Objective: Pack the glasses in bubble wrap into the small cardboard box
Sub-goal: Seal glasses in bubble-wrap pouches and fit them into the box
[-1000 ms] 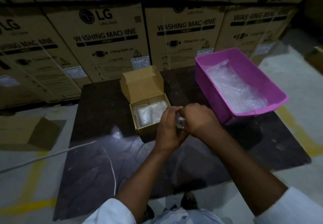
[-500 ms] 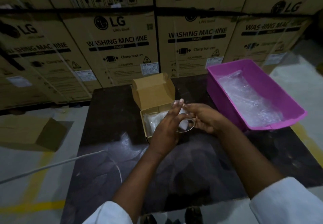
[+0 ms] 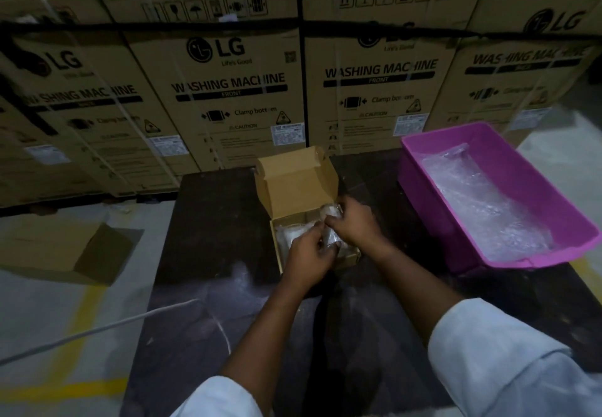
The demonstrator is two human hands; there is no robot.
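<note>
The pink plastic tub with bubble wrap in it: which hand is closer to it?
Right. The right hand is over the small cardboard box, on the side facing the pink plastic tub; the left hand is farther away.

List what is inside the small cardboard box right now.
The small cardboard box shows one bubble-wrapped bundle at its left. The left hand and right hand cover the rest.

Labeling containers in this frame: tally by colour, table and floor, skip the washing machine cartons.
Brown cardboard: 2, the small cardboard box on the table, a larger box on the floor.
Pink: 1, the plastic bin.
Total: 3
</note>
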